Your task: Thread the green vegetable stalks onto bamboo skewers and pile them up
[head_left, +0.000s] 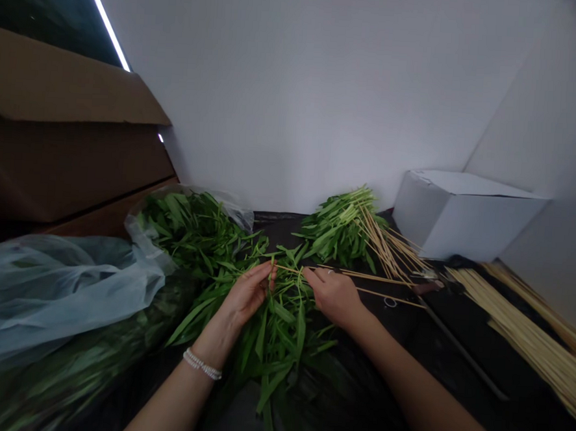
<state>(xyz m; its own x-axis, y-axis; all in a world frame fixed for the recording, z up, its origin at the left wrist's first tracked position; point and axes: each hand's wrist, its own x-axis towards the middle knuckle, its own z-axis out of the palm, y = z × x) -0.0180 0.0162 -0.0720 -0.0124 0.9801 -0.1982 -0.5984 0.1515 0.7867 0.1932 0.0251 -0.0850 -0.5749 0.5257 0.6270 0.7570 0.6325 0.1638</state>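
Observation:
Over a heap of long-leaved greens (281,325), my left hand (248,294) is closed in a pinch on a leafy green stem (273,259). That stem meets the left end of a thin bamboo skewer (287,268), on which several stems appear threaded. My right hand (334,294) wears a ring and grips the skewer, fingers wrapped round it. Two skewer lengths stick out to the right of this hand; whether both are in its grasp I cannot tell. Behind it lies a bundle of skewered greens (343,225), bare sticks pointing right.
Loose skewers (520,327) lie at right beside a dark strip (465,350). A white box (468,210) stands behind them. At left are an open plastic bag of greens (184,225), clear plastic sheeting (68,293) and a cardboard box (67,156). A white wall closes the back.

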